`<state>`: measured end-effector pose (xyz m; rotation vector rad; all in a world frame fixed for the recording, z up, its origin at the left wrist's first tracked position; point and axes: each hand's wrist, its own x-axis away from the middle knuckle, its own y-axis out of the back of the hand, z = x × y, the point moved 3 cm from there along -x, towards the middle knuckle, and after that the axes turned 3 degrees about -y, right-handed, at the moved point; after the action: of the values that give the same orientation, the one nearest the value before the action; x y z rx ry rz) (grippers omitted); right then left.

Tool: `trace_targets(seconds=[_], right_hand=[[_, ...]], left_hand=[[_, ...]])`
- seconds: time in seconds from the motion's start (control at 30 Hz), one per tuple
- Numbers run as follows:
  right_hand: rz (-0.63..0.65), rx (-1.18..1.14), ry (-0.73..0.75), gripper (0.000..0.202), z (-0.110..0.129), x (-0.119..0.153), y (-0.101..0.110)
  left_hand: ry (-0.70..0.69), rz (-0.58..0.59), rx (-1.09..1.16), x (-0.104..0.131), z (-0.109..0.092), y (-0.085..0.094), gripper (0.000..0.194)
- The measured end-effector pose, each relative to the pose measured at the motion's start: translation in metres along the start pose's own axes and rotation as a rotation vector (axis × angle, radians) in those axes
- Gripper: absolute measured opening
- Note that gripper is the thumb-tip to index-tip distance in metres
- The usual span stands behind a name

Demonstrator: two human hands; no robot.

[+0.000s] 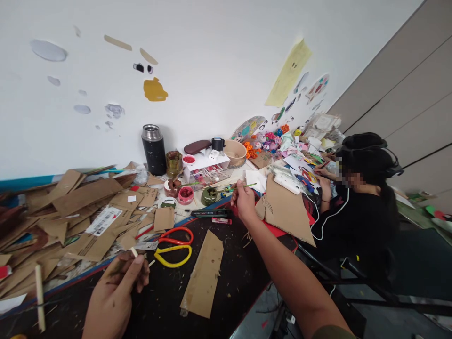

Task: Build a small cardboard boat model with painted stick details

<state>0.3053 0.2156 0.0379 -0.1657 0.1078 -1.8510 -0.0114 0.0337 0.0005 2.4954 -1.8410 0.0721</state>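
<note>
My left hand, smeared with dark paint, is closed around a short pale stick low over the dark table mat. Farther out, my right hand pinches a thin green stick, whose kind I cannot make out, near the paint pots. A pot of green paint and one of red paint stand to its left. Between my hands lie scissors with red and yellow handles and a cut cardboard strip. A dark cutter lies below the green pot.
Cardboard scraps heap up along the left. A black thermos stands by the wall, with a round tan bowl farther right. Cardboard sits past my right arm. A person in black works at the right.
</note>
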Motion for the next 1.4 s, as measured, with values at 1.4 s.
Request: trace_targets(seconds=[1.4], right_hand=[[0.508, -0.24, -0.174, 0.054, -0.017, 0.109, -0.134]], left_hand=[[0.107, -0.128, 0.312, 0.0, 0.0, -0.009, 0.046]])
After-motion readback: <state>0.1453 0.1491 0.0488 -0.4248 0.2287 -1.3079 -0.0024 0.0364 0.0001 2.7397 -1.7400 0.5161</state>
